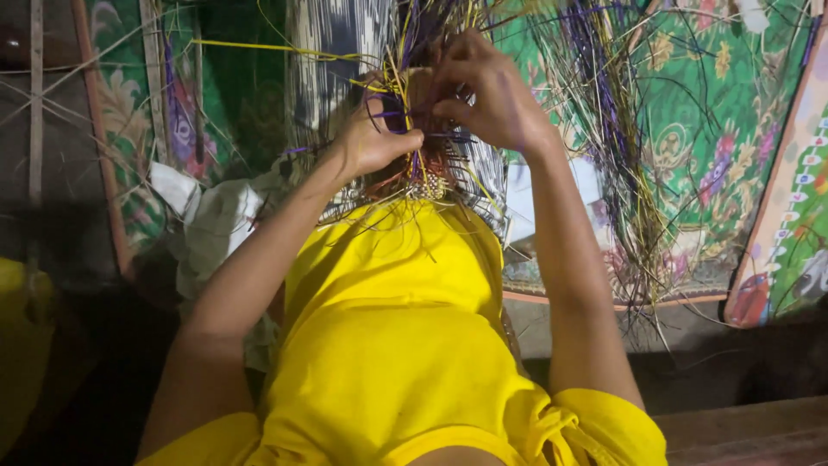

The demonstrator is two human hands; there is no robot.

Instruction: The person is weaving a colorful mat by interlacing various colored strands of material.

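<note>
Head view: left hand (373,134) and right hand (483,91) pinch straw strands (414,103), hiding the woven piece.

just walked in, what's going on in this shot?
A person in a yellow garment is working thin strands by hand. The left hand and right hand are close together, both pinching into a small woven piece of purple, yellow and dark strips. Loose strands fan out above and hang to the right. Underneath lie green floral mats.
</note>
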